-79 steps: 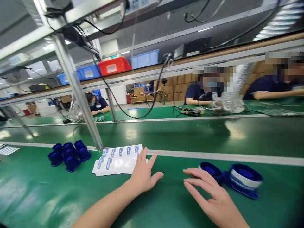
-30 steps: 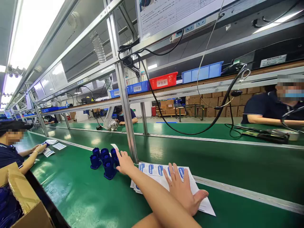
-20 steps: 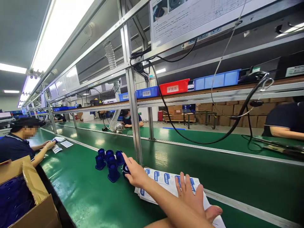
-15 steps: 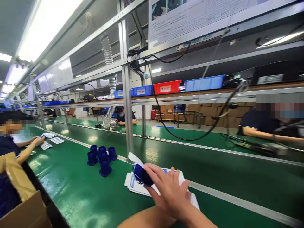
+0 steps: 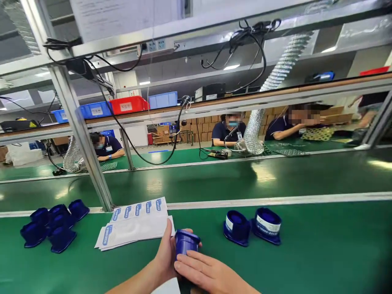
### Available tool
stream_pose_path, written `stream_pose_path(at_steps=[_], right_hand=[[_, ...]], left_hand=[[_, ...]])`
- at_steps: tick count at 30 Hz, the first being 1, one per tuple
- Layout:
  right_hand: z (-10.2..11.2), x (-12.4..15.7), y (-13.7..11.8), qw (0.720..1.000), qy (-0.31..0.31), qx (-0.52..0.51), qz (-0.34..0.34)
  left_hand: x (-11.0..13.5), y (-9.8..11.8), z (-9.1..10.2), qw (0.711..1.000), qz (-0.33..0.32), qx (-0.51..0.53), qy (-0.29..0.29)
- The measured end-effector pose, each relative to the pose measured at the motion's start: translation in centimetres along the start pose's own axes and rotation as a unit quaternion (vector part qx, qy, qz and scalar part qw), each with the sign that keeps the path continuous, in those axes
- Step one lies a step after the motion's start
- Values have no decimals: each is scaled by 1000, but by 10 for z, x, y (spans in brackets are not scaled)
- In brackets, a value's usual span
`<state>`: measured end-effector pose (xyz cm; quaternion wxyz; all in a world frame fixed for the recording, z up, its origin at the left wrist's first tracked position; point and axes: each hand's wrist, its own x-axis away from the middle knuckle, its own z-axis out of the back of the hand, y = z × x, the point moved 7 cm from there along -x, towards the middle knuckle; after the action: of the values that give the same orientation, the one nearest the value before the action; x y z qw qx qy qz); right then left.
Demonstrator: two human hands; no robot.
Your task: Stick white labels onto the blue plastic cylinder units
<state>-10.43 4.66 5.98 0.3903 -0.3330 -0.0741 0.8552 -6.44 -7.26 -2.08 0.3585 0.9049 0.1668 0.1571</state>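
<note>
My left hand (image 5: 163, 257) is wrapped round a small dark blue plastic cup (image 5: 186, 241) and holds it upright just above the green bench. My right hand (image 5: 208, 273) lies against the cup's near side, fingers together and pressed on it. A white strip (image 5: 168, 287) shows below my left hand at the frame's bottom edge. Just beyond my hands lies a stack of white label sheets (image 5: 134, 224) with blue marks. To the right stand two blue cups (image 5: 237, 226) (image 5: 268, 224) with white labels on them.
A cluster of several unlabelled blue cups (image 5: 50, 226) sits at the left. A slanted metal post (image 5: 82, 139) rises behind the sheets. Beyond runs a green conveyor belt (image 5: 245, 175). Other people (image 5: 229, 128) sit at the far bench, under shelves with coloured bins (image 5: 128, 105).
My right hand reached left to the cluster and took a cup while my left lay flat on the sheets. The cup has come to the middle, and both hands now hold it.
</note>
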Motion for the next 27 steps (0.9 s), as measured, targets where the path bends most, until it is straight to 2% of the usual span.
stream_pose_path(at_steps=[2, 4, 7, 9, 11, 16, 22, 27], right_hand=[[3, 8, 10, 995, 54, -68, -38], [17, 22, 22, 984, 158, -61, -55], [40, 48, 48, 935, 324, -20, -144], [46, 59, 68, 896, 379, -40, -227], [43, 59, 82, 880, 382, -89, -266], [21, 44, 86, 897, 301, -170, -274], [11, 39, 72, 921, 261, -162, -238], [8, 38, 72, 923, 237, -152, -261]], left_hand=[[5, 0, 4, 999, -18, 34, 38], [8, -3, 2, 997, -13, 62, 48], [10, -12, -6, 997, 14, 63, 34], [11, -17, -12, 998, 27, 52, 18], [12, -21, -17, 998, 38, 51, 5], [16, -22, -15, 995, 55, 76, 17], [18, -24, -20, 993, 67, 99, 2], [20, -22, -20, 992, 53, 115, 18]])
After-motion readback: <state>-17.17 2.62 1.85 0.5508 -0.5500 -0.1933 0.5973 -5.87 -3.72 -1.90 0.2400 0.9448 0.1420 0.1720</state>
